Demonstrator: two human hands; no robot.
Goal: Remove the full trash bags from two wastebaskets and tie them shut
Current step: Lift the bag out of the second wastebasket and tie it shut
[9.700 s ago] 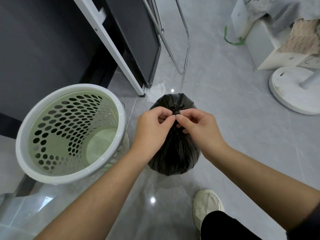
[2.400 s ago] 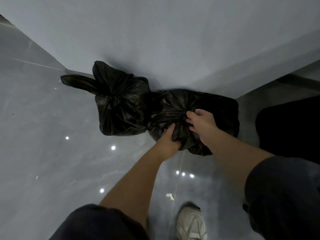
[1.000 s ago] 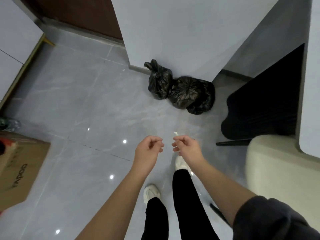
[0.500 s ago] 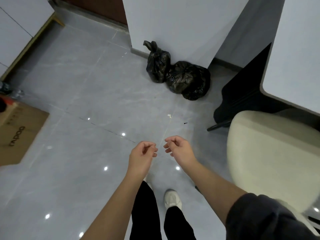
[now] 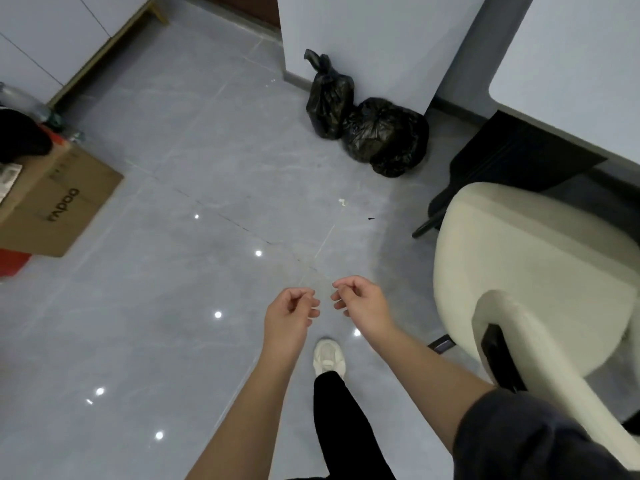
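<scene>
Two black trash bags: narrow bag (image 5: 329, 102) and rounder bag (image 5: 386, 135), touching, on the floor (image 5: 207, 168) against the white pillar (image 5: 356, 46); both look tied shut. Left hand (image 5: 289, 315) and right hand (image 5: 358, 301) well apart from them, fingers loosely curled, grip empty. Thin film, soft, slippery, likely light, tears easily; best taken at the knotted neck, not the belly.

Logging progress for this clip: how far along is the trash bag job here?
Done, it seems: two black bags, the left bag and right bag, sit tied shut against the wall. In hand: nothing; left hand and right hand are empty. Left: nothing visible; no wastebaskets in view.
</scene>
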